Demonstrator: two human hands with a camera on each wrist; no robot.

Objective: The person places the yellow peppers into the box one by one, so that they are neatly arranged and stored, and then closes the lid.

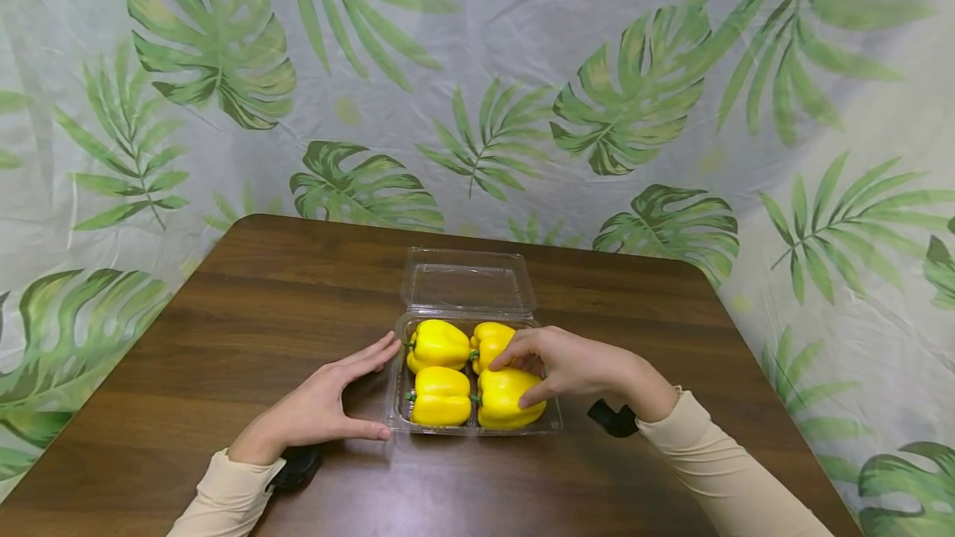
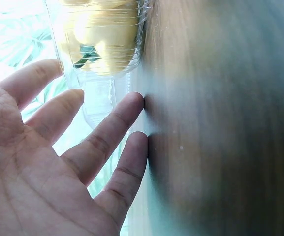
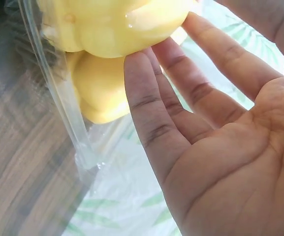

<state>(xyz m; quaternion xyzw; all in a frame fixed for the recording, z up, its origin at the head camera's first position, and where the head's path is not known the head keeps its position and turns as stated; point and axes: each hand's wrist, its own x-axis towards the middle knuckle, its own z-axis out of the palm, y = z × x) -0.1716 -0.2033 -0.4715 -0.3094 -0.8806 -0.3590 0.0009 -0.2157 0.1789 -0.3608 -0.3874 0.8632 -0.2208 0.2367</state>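
Several yellow bell peppers sit in two rows inside a clear plastic clamshell container (image 1: 477, 431), whose lid (image 1: 470, 282) is folded back. My right hand (image 1: 578, 363) grips the front-right pepper (image 1: 503, 404) from above, fingers over its top and thumb on its right side. It partly covers the back-right pepper (image 1: 488, 340). On the left side lie the back-left pepper (image 1: 440, 345) and the front-left pepper (image 1: 442, 404). My left hand (image 1: 328, 400) stands beside the container's left wall, fingers spread and holding nothing. In the left wrist view, its fingertips are close to the clear wall.
The brown wooden table (image 1: 298, 305) extends around the container on all sides. Behind it hangs a pale curtain (image 1: 515, 48) with a green leaf print. A black wrist device (image 1: 297, 469) is on the left wrist, another (image 1: 613, 418) on the right.
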